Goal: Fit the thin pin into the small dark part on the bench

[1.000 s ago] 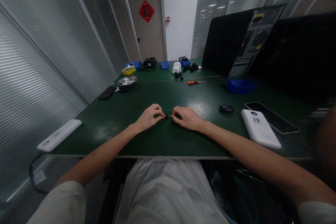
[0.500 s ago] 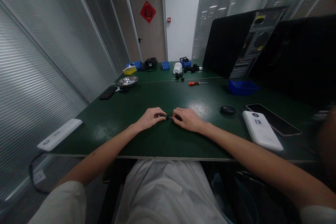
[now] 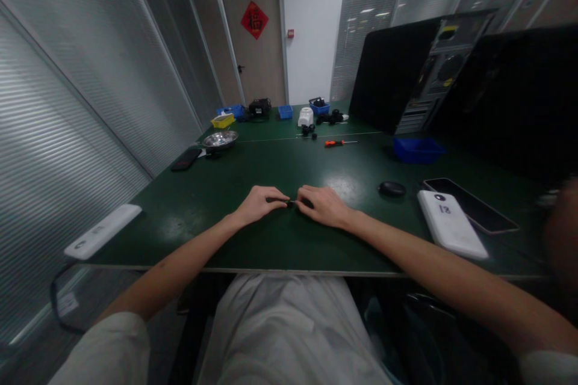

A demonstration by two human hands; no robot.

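Note:
Just above the green tabletop, my left hand [image 3: 258, 204] pinches a small black part [image 3: 289, 204] between thumb and forefinger; its exact kind is too small to tell. My right hand [image 3: 323, 204] is closed in a pinch facing it, on a thin light-coloured pin-like piece [image 3: 294, 201]. The pin's tip meets or nearly meets the black part, and most of it is hidden by the right fingers. Both hands rest low, close together, at the middle of the table.
An orange-handled screwdriver [image 3: 335, 143] lies beyond my hands. Rightward are a black mouse [image 3: 392, 189], a blue tray [image 3: 418, 151], a white power bank [image 3: 451, 224] and a phone [image 3: 490, 213]. A metal bowl [image 3: 220, 139] stands far left. Another person's arm [image 3: 562, 234] shows at the right edge.
My left fingers have shifted slightly right with the black part, narrowing the gap to my right hand. The right hand stays almost in place.

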